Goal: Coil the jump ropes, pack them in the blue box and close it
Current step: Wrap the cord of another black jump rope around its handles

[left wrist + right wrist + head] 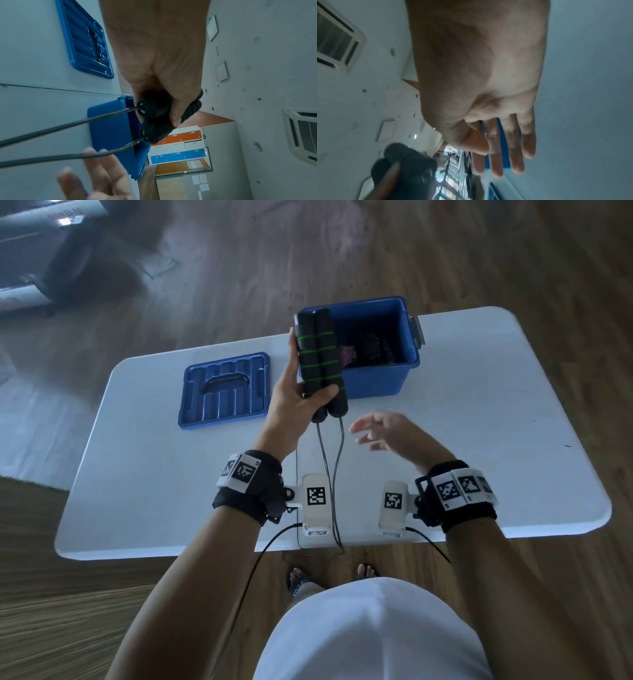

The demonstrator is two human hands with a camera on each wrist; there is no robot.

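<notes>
My left hand (298, 395) grips two black foam jump-rope handles with green rings (318, 361) side by side, held upright above the white table (479, 405). The handles (154, 119) show from their cord ends in the left wrist view. Two dark cords (329, 467) hang from them past the table's near edge. My right hand (380, 433) hovers open, fingers straight, just right of the cords and touching nothing; its fingers (505, 148) are spread. The open blue box (376, 378) stands behind the handles, with a dark and pink rope (363, 354) inside.
The blue lid (224, 392) lies upside down on the table left of the box, handle recess up. A grey latch (418, 332) sticks out on the box's right side. Wooden floor surrounds the table, and my feet (329, 575) stand at its near edge.
</notes>
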